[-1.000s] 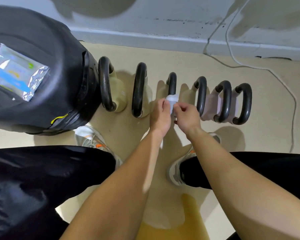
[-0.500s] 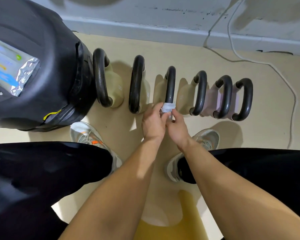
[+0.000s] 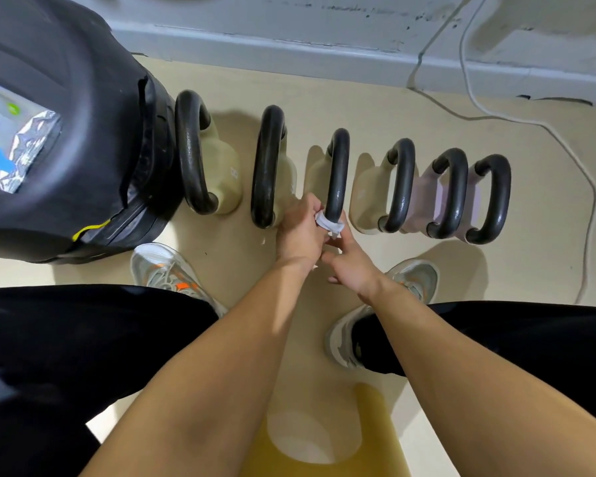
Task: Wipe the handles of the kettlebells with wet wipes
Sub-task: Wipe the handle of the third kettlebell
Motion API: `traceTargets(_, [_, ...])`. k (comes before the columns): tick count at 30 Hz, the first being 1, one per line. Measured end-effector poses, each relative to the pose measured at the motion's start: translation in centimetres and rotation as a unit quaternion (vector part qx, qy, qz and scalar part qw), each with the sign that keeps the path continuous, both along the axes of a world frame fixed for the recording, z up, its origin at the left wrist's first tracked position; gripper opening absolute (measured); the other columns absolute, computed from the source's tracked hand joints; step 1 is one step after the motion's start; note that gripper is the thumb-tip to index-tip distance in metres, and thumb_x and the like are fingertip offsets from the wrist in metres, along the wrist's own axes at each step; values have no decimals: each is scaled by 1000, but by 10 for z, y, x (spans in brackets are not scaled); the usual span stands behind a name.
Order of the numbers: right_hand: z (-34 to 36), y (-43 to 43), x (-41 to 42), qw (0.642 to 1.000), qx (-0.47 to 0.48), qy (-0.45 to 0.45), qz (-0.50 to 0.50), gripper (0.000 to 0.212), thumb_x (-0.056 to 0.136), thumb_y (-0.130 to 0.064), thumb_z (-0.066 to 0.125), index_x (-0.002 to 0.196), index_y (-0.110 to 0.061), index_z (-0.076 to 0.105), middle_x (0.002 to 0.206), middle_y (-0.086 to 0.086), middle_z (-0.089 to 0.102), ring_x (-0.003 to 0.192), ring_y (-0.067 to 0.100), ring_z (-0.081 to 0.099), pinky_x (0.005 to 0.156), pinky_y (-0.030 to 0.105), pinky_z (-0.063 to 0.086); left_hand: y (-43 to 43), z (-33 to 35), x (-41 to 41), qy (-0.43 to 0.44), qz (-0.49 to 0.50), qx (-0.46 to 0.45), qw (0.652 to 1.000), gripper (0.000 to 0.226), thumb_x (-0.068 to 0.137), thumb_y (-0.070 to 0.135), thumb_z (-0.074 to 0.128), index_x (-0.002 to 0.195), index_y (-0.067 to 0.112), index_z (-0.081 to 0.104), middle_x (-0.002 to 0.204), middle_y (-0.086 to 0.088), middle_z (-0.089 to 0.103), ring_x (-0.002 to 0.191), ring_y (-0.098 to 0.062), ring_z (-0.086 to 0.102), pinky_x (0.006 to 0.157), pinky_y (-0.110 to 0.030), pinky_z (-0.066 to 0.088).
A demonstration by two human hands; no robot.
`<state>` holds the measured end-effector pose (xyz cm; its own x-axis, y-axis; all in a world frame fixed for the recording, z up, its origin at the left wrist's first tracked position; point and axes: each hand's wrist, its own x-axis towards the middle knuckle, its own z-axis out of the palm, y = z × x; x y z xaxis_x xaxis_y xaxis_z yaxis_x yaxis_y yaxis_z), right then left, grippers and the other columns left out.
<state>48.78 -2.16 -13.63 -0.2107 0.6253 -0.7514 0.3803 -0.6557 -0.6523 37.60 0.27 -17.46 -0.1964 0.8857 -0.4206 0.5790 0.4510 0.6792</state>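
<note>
Compared with half a second ago, the wet wipe (image 3: 328, 224) has slid down the third handle (image 3: 338, 173) to its near, lower bend, and both hands sit closer to the floor (image 3: 324, 94). A second ago the wipe was higher up the same handle.

Six kettlebells stand in one row along the floor near the wall, each with a black loop handle. The four on the left have cream bodies and the two on the right have pale lilac ones. One wipe is in use.

The wipe is small, white and bunched, wrapped around the bottom curve of the third handle from the left. The left hand (image 3: 298, 235) pinches it, fingers (image 3: 310, 210) closed on the wipe at the handle's left side. The right hand (image 3: 350, 261) has its fingertips curled onto the wipe's lower edge from below.

A black punching bag (image 3: 83, 132) lies to the left, touching the first kettlebell, with a foil wipe packet (image 3: 18, 146) on it. Two grey shoes are visible.
</note>
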Motion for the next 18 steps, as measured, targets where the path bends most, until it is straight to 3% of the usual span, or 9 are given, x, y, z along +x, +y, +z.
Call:
traceTargets(2, [2,-1,-1,1000,0,11,-28,80,93,-11,52,152,-56,23,121,-17,61,92,11,59,76,35,54,0,6,-1,-19,0,-10,1000,27,81,32,74,88,21,51,81,4,63,74,-18,63,64,-32,52])
traceTargets(4, [9,0,0,997,-9,25,-75,68,92,-9,52,146,-50,42,110,-20,63,92,6,60,83,36,54,0,14,-2,-40,3,-19,999,29,80,30,77,89,19,52,84,5,62,78,-19,63,69,-33,53])
traceTargets(6, [18,3,0,992,-18,44,-119,59,89,-6,51,136,-41,56,99,-14,65,82,1,62,85,34,52,0,24,-2,-55,3,-29,998,30,80,25,78,90,21,51,85,10,59,76,-13,60,67,-26,50])
traceTargets(8, [26,7,-1,987,-20,55,-147,52,87,0,50,128,-28,64,96,-4,64,78,6,59,82,34,49,1,33,-2,-79,8,-35,996,25,79,22,78,89,22,55,83,12,60,71,-5,57,58,-17,43])
traceTargets(11, [36,11,-2,989,-2,42,-141,46,82,-3,51,117,-26,70,98,-5,67,92,13,58,91,41,50,2,40,0,-117,23,-25,993,15,75,18,75,87,18,67,77,9,66,69,-9,61,49,-7,38])
traceTargets(13, [41,12,-2,989,11,45,-140,44,81,-8,54,114,-30,73,101,-8,70,97,11,59,93,39,50,5,44,1,-146,59,-26,987,25,75,17,76,99,20,68,86,8,70,78,-10,66,58,-9,43])
traceTargets(16, [41,15,2,983,34,50,-175,38,88,-8,58,119,-26,73,103,-6,75,92,8,67,80,23,54,12,47,1,-172,89,-14,981,45,78,15,79,117,18,56,95,4,68,85,-10,66,72,-17,50])
traceTargets(18, [38,18,3,975,43,34,-215,37,89,-8,61,123,-19,70,102,-2,75,90,12,70,85,29,57,17,51,-1,-197,117,2,974,54,79,11,77,123,18,46,99,0,66,87,-11,66,74,-18,51])
